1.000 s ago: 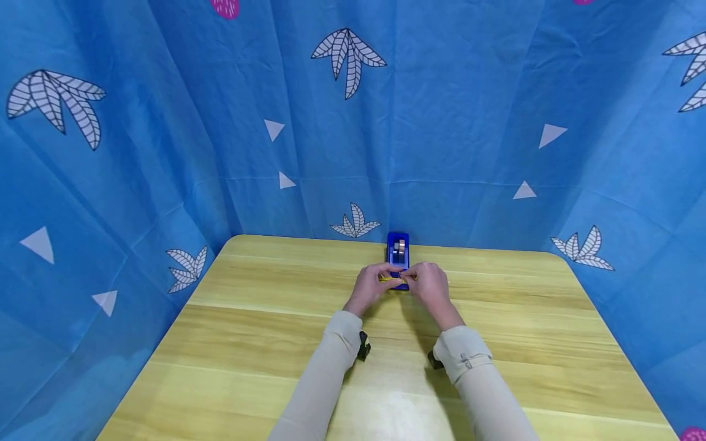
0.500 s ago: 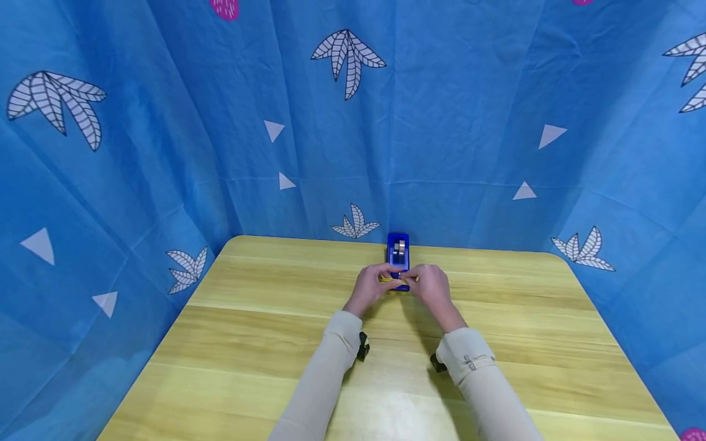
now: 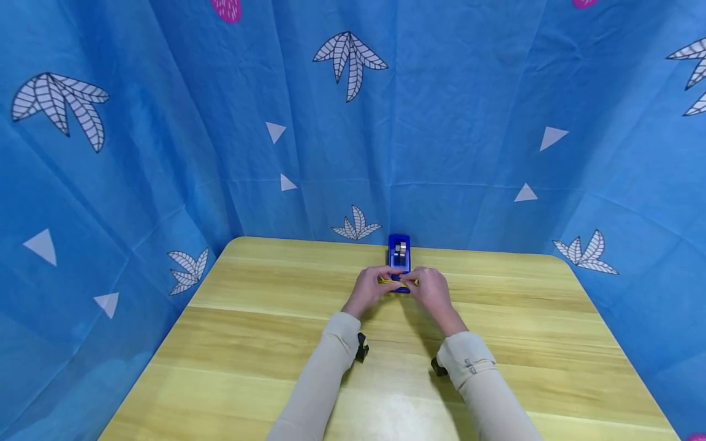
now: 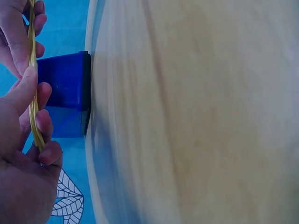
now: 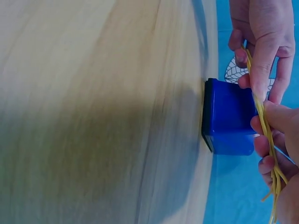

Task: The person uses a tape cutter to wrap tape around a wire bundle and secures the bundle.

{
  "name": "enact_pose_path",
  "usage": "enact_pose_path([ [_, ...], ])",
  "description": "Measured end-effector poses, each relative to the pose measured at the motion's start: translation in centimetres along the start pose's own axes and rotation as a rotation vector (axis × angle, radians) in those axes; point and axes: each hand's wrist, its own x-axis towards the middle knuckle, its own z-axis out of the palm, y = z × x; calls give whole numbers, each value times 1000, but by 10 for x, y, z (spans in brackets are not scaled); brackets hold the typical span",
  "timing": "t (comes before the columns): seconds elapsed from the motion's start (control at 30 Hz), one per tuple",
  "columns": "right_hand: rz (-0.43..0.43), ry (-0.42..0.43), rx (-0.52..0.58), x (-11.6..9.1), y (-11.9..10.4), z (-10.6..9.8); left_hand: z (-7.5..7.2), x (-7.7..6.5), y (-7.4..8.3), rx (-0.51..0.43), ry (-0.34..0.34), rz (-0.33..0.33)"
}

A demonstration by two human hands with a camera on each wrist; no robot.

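Note:
Both hands meet over the near end of a blue tape dispenser (image 3: 399,254) at the far edge of the table. Between them runs a bundle of thin yellow strands (image 5: 264,125). My left hand (image 3: 368,290) pinches it between thumb and fingers. Right beside it, my right hand (image 3: 431,290) also grips the strands, thumb and fingertips close to the left hand's. Loose yellow ends fan out below the right hand's fingers in the right wrist view. In the left wrist view, the strands (image 4: 33,105) lie along the left palm, in front of the dispenser's blue side (image 4: 65,81).
The wooden table (image 3: 248,343) stretches around the forearms, its far edge against a blue curtain (image 3: 458,122) printed with leaves and triangles. More curtain hangs on both sides. Dark wrist-worn devices (image 3: 361,348) show beneath the rolled sleeves.
Both hands keep their grip on the strands and have hardly moved. The right forearm has shifted slightly to the right, and the head view has tilted a little.

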Motion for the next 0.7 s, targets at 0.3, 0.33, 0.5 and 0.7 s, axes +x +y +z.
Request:
enact_pose_path([
  [0.3, -77, 72, 41, -3, 5, 2, -3, -2, -1, -28, -43, 5],
  [0.33, -86, 81, 45, -3, 6, 2, -3, -2, -2, -34, -52, 5],
  [0.5, -74, 99, 61, -6, 8, -3, -8, -4, -2, -59, -67, 4],
  [0.7, -62, 106, 57, -11, 7, -12, -14, -10, -3, -42, -31, -1],
])
